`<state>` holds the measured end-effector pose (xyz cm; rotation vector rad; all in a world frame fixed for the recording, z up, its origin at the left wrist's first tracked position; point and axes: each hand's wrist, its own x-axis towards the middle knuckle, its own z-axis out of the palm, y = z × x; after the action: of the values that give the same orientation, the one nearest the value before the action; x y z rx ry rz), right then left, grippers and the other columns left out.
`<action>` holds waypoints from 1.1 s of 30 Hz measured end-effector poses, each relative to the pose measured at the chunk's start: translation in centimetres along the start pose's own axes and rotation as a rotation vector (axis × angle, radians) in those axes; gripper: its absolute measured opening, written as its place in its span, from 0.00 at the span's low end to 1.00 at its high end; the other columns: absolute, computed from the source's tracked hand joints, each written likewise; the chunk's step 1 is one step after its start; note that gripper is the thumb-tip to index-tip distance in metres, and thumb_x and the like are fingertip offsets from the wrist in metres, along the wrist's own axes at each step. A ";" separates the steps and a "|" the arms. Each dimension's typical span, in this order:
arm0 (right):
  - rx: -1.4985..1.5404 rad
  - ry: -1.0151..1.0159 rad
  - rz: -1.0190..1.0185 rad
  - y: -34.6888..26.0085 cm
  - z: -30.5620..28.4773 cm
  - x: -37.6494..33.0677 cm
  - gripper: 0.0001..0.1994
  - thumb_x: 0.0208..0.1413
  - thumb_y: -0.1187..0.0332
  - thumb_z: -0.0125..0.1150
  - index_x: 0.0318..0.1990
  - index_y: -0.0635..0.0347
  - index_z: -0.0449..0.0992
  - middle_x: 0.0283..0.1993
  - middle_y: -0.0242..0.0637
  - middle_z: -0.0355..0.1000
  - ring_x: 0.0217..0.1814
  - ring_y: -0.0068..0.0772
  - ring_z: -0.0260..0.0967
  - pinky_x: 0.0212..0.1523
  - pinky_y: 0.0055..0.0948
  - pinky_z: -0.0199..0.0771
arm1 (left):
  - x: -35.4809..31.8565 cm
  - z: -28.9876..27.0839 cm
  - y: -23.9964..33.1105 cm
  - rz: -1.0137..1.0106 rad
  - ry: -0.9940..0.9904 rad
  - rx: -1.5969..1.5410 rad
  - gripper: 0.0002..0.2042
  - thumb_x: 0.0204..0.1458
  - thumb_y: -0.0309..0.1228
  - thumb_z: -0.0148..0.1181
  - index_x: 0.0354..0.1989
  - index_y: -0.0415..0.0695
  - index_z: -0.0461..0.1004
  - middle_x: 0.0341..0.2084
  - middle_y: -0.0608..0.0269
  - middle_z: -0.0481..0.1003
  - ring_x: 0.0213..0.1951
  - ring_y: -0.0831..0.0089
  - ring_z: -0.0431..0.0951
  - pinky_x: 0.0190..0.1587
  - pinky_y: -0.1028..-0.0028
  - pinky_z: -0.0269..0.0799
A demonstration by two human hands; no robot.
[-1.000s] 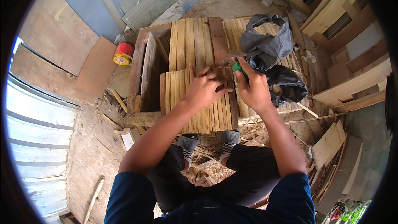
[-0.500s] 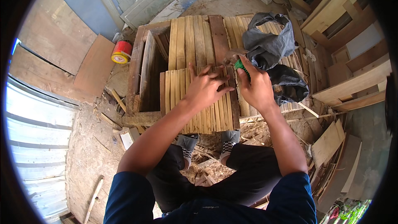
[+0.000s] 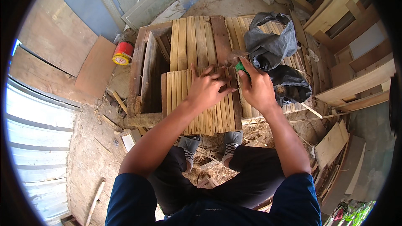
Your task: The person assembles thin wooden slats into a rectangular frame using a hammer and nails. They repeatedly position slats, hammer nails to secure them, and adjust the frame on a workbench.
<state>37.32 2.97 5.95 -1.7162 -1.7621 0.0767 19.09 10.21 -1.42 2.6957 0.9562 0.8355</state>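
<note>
1. One green-handled tool (image 3: 242, 68) is sitting in the right hand (image 3: 256, 87), which is gripping it between the thumb and the curling fingers, the forefinger stretching forward along the handle.
2. The tool's brownish far end is pointing up and to the left of that hand, near the far end of a dark board (image 3: 236, 113); its shape is blurring, and one cannot tell whether it is touching the wood.
3. The left hand (image 3: 209, 88) is lying palm down with its fingers spreading apart over a panel of pale slats (image 3: 180, 92), just left of the tool, its thumb pointing toward the dark board.
4. The panel is lying under that hand and wrist, its near edge reaching above the person's feet, while the dark board is running along its right side.
5. Left of the panel, an open wooden box (image 3: 147, 73) is showing planks along its walls; shadow is hiding its depths.
6. A black plastic bag (image 3: 270, 50) is slumping on the slatted tabletop (image 3: 236, 27), beyond the right hand, its handle looping upward and its contents staying hidden.
7. A second black bag (image 3: 298, 78) is gaping just right of the right hand; brownish bits are showing inside, too small to identify.
8. A red-and-yellow can (image 3: 124, 52) is resting on the ground beyond the box's left side, its contents hiding from view.
</note>
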 end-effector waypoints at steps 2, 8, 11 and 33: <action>0.013 0.053 -0.023 0.1 -0.2 0.0 0.19 0.66 0.72 0.62 0.63 0.65 0.76 0.48 0.62 0.80 0.48 0.66 0.80 0.43 0.48 0.81 | 0.1 0.1 0.0 0.012 0.032 -0.036 0.18 0.53 0.52 0.73 0.45 0.56 0.89 0.60 0.63 0.81 0.66 0.52 0.74 0.64 0.17 0.49; 0.124 0.055 0.034 -0.1 -0.1 -0.3 0.19 0.66 0.75 0.61 0.63 0.70 0.76 0.50 0.66 0.79 0.53 0.67 0.79 0.47 0.45 0.81 | -0.1 0.1 0.2 -0.004 0.038 -0.012 0.17 0.53 0.53 0.72 0.42 0.56 0.90 0.59 0.63 0.81 0.65 0.53 0.74 0.64 0.15 0.48; 0.052 -0.016 0.015 -0.1 0.2 -0.2 0.19 0.66 0.76 0.61 0.63 0.70 0.76 0.49 0.66 0.79 0.52 0.66 0.79 0.46 0.42 0.82 | 0.0 -0.1 0.1 0.012 0.031 0.015 0.17 0.54 0.54 0.72 0.42 0.56 0.90 0.59 0.63 0.81 0.66 0.53 0.74 0.64 0.15 0.48; 0.269 0.195 0.105 1.5 1.1 -1.7 0.18 0.67 0.75 0.60 0.63 0.71 0.75 0.49 0.65 0.80 0.51 0.67 0.80 0.45 0.47 0.82 | 0.0 0.4 -0.1 0.011 0.044 -0.042 0.17 0.54 0.54 0.71 0.44 0.59 0.90 0.62 0.62 0.79 0.66 0.51 0.75 0.66 0.19 0.49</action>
<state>37.98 2.08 3.69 -1.5629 -1.4492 0.1773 19.24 10.30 -1.77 2.6598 0.9232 0.9105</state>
